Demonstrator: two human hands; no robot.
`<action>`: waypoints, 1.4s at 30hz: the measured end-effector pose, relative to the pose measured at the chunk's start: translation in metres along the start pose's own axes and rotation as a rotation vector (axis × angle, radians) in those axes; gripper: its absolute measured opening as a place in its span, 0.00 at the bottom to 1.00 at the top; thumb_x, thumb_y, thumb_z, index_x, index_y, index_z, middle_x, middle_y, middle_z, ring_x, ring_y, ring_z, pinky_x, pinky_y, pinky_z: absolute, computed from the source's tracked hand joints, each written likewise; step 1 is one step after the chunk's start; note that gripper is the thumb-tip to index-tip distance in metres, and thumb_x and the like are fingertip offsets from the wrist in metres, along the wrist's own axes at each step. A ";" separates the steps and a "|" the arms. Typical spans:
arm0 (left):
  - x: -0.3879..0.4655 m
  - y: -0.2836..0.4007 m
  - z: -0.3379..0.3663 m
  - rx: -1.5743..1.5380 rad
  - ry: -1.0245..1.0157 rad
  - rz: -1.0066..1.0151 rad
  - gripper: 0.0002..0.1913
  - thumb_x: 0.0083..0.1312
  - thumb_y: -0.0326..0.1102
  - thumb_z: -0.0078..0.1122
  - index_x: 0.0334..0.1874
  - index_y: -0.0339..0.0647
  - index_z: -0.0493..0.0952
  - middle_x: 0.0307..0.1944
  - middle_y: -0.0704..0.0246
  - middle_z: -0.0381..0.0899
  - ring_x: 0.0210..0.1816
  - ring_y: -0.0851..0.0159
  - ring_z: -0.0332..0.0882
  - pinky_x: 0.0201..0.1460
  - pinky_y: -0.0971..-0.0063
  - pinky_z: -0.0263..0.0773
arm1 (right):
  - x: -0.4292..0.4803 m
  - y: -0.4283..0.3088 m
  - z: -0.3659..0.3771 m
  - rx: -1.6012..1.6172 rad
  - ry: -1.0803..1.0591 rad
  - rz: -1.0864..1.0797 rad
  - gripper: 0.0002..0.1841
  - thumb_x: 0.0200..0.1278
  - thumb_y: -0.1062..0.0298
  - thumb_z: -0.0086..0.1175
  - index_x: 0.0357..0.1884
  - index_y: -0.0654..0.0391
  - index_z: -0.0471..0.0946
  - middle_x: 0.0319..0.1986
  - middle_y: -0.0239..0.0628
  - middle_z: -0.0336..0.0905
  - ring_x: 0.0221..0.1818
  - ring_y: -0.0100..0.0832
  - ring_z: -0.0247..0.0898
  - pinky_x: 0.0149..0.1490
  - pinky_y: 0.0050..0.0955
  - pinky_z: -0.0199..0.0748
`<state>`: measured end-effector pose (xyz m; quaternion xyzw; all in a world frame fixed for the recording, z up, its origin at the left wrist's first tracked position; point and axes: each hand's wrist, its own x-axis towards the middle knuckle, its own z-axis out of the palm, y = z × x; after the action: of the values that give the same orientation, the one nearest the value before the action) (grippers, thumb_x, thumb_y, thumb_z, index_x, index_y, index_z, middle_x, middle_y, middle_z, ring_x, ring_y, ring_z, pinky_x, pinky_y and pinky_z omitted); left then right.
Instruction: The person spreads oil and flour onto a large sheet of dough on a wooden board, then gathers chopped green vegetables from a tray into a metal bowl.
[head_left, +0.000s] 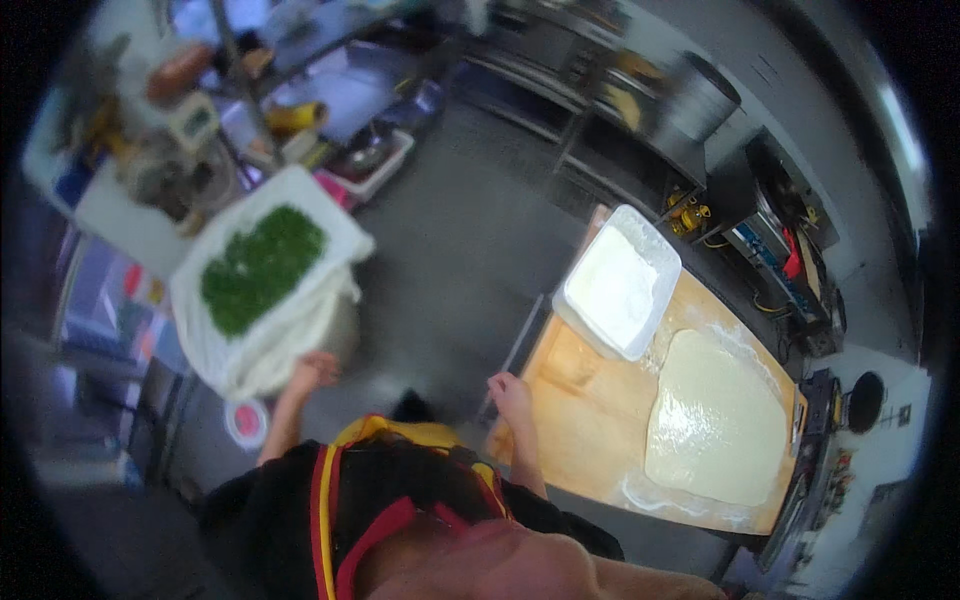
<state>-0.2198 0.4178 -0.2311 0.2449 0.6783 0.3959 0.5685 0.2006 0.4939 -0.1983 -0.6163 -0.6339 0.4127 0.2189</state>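
Observation:
My left hand, fingers curled and blurred, is beside the lower edge of a white cloth draped over a container. Whether it touches the cloth I cannot tell. Chopped green herbs or scallions lie on top, inside a white tray or lined surface. My right hand hangs at the left edge of a wooden work table, its fingers bent inward, and no object shows in it. On that table a broad rolled-out sheet of dough has a shiny patch. A white plastic tub of flour stands near the far end.
Loose flour dusts the table around the dough. Grey floor runs between the two work areas. A cluttered bench stands at the left. Beyond the table are a large metal pot, steel shelving and a yellow oil bottle.

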 end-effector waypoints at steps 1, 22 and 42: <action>0.014 0.010 0.015 0.250 -0.131 0.034 0.13 0.59 0.34 0.51 0.45 0.38 0.76 0.34 0.61 0.80 0.34 0.66 0.79 0.35 0.71 0.75 | 0.023 -0.014 0.000 -0.007 0.036 -0.026 0.09 0.59 0.65 0.52 0.31 0.61 0.77 0.21 0.38 0.78 0.24 0.28 0.75 0.33 0.26 0.71; 0.423 0.398 0.185 1.176 -0.204 0.491 0.10 0.56 0.40 0.57 0.29 0.39 0.79 0.29 0.59 0.79 0.35 0.54 0.77 0.38 0.62 0.72 | 0.527 -0.105 -0.158 -0.052 0.255 0.007 0.14 0.58 0.56 0.52 0.30 0.58 0.78 0.25 0.47 0.77 0.30 0.48 0.74 0.35 0.40 0.69; 0.762 0.422 0.240 0.905 -0.032 -0.335 0.08 0.54 0.35 0.57 0.30 0.39 0.77 0.28 0.59 0.79 0.31 0.55 0.78 0.34 0.64 0.72 | 1.209 -0.351 -0.459 -0.050 0.171 -0.684 0.09 0.60 0.66 0.50 0.29 0.61 0.76 0.19 0.30 0.74 0.24 0.20 0.68 0.31 0.21 0.66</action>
<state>-0.2158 1.3149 -0.3366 0.3611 0.8038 -0.0399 0.4711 0.1763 1.8090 0.0594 -0.4056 -0.7930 0.2469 0.3816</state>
